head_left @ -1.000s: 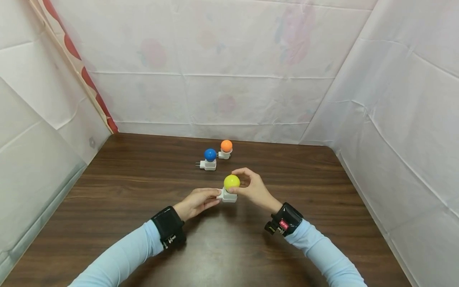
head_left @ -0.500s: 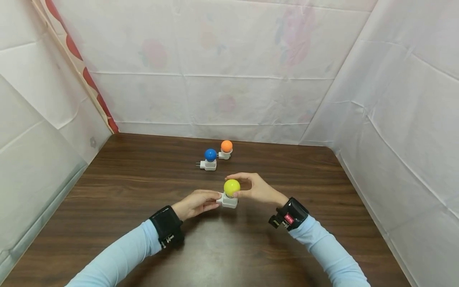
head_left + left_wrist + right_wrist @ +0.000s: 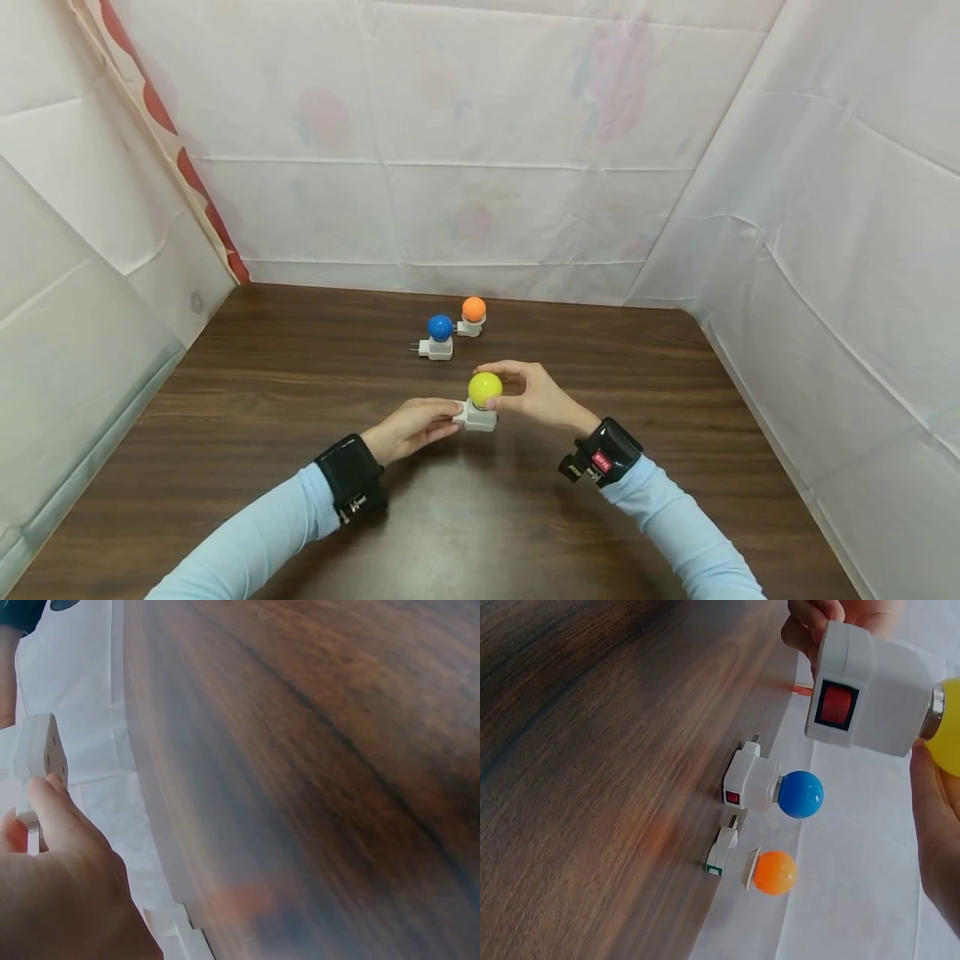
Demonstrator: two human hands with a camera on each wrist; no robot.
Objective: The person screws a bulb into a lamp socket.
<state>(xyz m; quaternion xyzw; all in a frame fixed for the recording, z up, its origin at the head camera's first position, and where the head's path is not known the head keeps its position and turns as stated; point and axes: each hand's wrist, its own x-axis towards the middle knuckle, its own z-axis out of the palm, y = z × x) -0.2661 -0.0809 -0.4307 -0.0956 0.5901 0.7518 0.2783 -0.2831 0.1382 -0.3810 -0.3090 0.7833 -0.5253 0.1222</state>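
In the head view, my left hand point(image 3: 412, 429) grips the plug end of a white plug-in lamp socket point(image 3: 480, 419). A yellow light bulb point(image 3: 484, 388) stands upright in that socket, its metal base partly showing. The thumb and fingers of my right hand point(image 3: 542, 402) pinch the bulb from the right side. Seen from the right wrist, the socket point(image 3: 889, 697) carries a red rocker switch point(image 3: 837, 703), and only part of the yellow bulb point(image 3: 949, 727) is in frame. The left wrist view catches the socket's edge point(image 3: 45, 750) beyond my left hand point(image 3: 71, 892).
Behind the hands, a blue bulb point(image 3: 440, 327) sits in a white plug-in socket point(image 3: 437, 349) on the dark wooden table point(image 3: 300, 383). An orange bulb point(image 3: 474, 309) in a similar socket point(image 3: 469, 329) stands farther back. White sheets point(image 3: 480, 208) enclose the back and sides.
My right hand has turned round the yellow bulb, its fingertips shifting left and its wrist right. Bulb and socket sit slightly lower in view than at first. The left hand keeps its grip.
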